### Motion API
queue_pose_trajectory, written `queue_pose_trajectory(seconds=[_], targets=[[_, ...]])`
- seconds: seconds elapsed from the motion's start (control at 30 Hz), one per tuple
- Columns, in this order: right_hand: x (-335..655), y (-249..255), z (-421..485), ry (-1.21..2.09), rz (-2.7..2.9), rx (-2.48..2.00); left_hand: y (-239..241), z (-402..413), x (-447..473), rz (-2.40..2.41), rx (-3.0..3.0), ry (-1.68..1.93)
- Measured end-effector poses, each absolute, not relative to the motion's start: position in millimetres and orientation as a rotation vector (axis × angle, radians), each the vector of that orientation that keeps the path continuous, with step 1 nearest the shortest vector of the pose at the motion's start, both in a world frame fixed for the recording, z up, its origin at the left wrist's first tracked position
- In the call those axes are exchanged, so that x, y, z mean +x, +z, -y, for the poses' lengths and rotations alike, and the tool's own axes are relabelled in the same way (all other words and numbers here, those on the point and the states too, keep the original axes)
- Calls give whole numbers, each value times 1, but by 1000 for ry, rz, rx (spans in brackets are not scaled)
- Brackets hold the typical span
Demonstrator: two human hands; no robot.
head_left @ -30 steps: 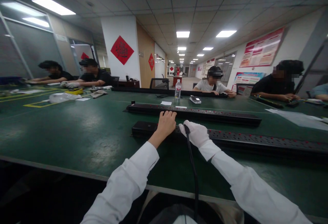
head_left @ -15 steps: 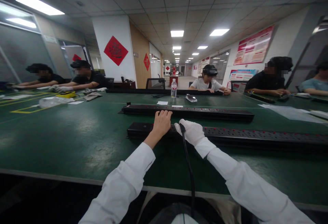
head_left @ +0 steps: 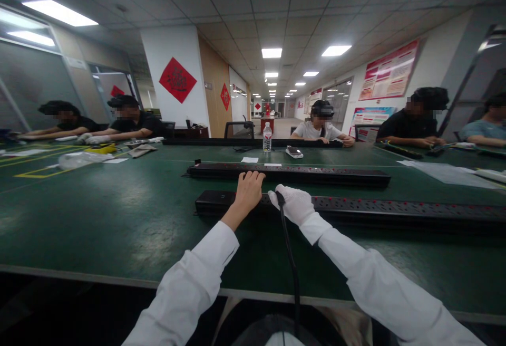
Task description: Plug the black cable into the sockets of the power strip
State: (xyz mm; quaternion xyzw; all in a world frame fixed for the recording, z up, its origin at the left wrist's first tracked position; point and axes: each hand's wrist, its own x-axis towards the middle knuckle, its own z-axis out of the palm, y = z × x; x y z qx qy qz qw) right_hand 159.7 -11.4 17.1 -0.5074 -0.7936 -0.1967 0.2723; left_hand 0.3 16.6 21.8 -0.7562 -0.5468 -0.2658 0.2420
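A long black power strip [head_left: 395, 210] with red-marked sockets lies across the green table in front of me. My left hand [head_left: 249, 190], bare, is closed over this strip near its left end, fingers bent over the far side and their tips hidden. Just to the right, my right hand [head_left: 294, 203] in a white glove is closed on the end of a black power cable [head_left: 289, 253], at the strip's near face. The cable hangs down from the glove past the table edge toward me. Whether its end touches the strip is hidden by the glove.
A second black power strip [head_left: 296, 173] lies parallel behind the first, and a third [head_left: 221, 142] farther off. A water bottle [head_left: 267, 137], a small white-and-black device [head_left: 294, 152] and paper slips stand beyond. Several people sit around the table; a plastic sheet [head_left: 446, 172] lies right.
The view has shifted very slightly. Both hands, the cable and the strips keep the same positions relative to each other.
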Motion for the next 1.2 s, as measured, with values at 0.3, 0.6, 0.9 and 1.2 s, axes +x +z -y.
queue_pose_trajectory(seconds=[0.3,0.6,0.9,1.2], targets=[[159,17,11,-558,2130,-1374,21,-18,-1,1467,-2095,-731],[160,15,10,-557,2122,-1353,23,-17,0,1474,-2101,-742],[160,17,11,-526,2149,-1379,23,-17,0,1476,-2107,-742],[160,17,12,-521,2147,-1379,25,-14,1,1511,-2112,-706]])
